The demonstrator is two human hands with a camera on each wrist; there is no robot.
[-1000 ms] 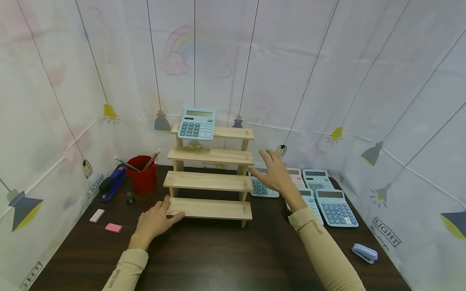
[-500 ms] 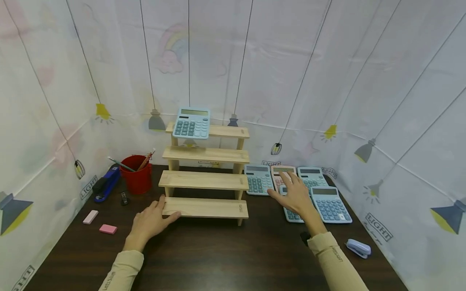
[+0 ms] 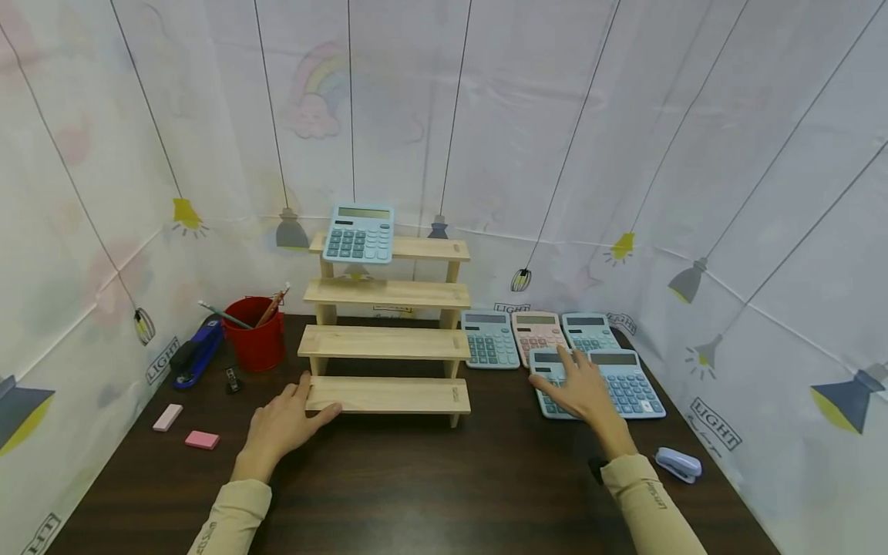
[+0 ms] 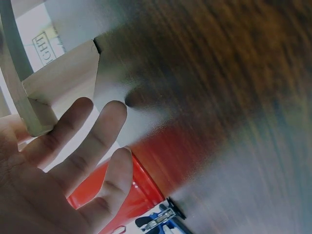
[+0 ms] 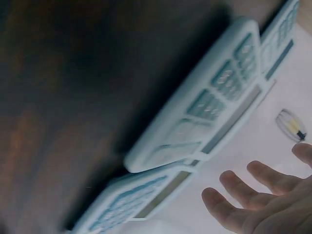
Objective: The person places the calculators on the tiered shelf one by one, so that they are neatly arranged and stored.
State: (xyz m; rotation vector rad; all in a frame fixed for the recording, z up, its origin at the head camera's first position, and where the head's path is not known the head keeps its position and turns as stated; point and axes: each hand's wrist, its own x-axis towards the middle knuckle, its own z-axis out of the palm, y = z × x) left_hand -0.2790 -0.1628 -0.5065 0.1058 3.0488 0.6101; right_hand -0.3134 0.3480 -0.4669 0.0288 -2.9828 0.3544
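Observation:
At the left end of the bottom step of a wooden tiered stand (image 3: 388,395) rests my left hand (image 3: 280,428), its thumb along the front edge. Its fingers (image 4: 114,117) extend loosely beside the wood in the left wrist view. My right hand (image 3: 586,397) hovers with spread fingers over a light blue calculator (image 3: 548,362) in the front row, partly covering it. In the right wrist view this hand's fingers (image 5: 239,190) show nothing between them. Another blue calculator (image 3: 634,389) lies just right. A further blue calculator (image 3: 357,233) leans on the top step.
Behind lie a blue calculator (image 3: 490,339), a pink calculator (image 3: 537,331) and another blue one near the curtain. A red bucket (image 3: 260,343) with pencils, a blue stapler (image 3: 199,354) and two erasers (image 3: 202,440) sit left. A lilac stapler (image 3: 678,464) lies right.
My right hand has moved right and down from beside the stand to over the front calculators. The left hand stays on the bottom step, while the head view has shifted slightly.

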